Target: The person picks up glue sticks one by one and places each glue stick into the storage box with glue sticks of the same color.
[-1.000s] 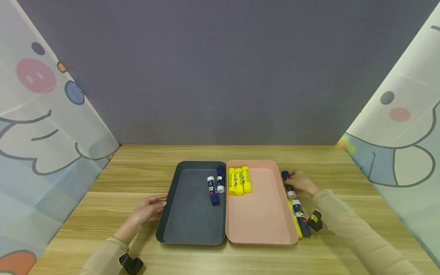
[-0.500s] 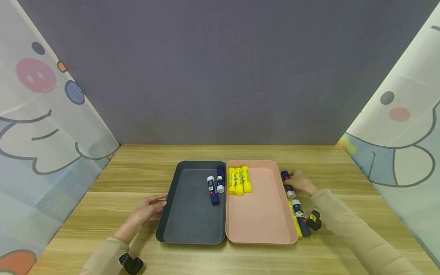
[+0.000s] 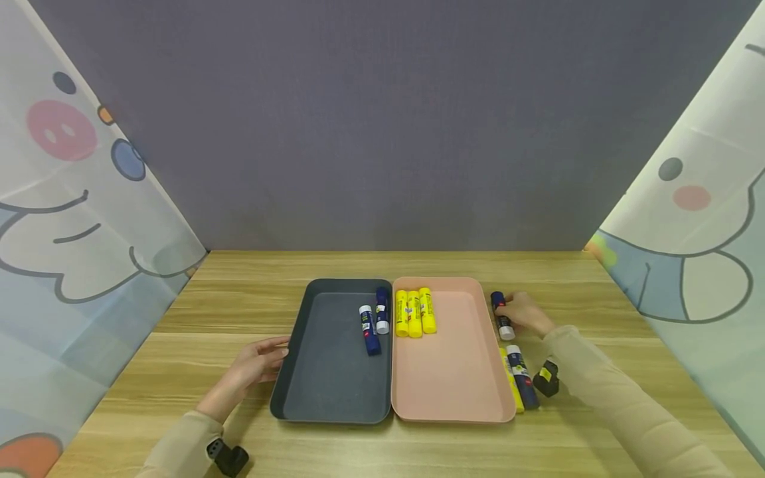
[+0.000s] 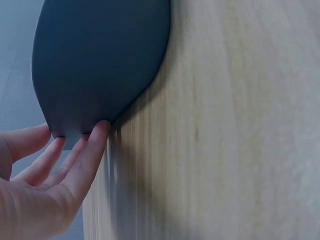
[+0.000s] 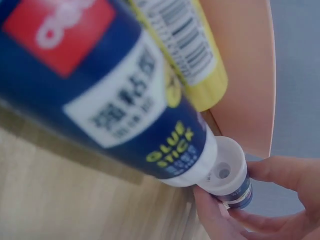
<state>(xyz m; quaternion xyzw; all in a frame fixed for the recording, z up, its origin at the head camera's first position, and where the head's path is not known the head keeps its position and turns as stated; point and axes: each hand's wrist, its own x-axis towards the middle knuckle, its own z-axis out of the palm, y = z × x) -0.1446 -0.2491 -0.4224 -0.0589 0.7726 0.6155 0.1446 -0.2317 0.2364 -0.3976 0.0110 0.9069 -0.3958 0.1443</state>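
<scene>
A person's right hand (image 3: 526, 313) is pinching a navy-blue cylindrical glue stick with a white end (image 3: 503, 322), just outside the right edge of a shallow pink rectangular tray (image 3: 451, 378).

Thumb and fingers are clamping the stick's sides, its white end facing the near edge of the wood-grain worktop (image 3: 335, 451). Nearer that edge, a second navy glue stick (image 3: 522, 376) and a slim yellow glue stick (image 3: 512, 382) are lying side by side. Three yellow glue sticks (image 3: 414, 314) are lying in a row at the pink tray's far left corner. A shallow dark-grey rectangular tray (image 3: 331, 372) is sitting against the pink one's left edge, two navy-and-white glue sticks (image 3: 370, 330) lying near its far right corner. The left hand (image 3: 257, 362) is touching its left wall, thumb and extended fingers apart. A plain grey backdrop (image 3: 382, 133) is standing behind.
</scene>
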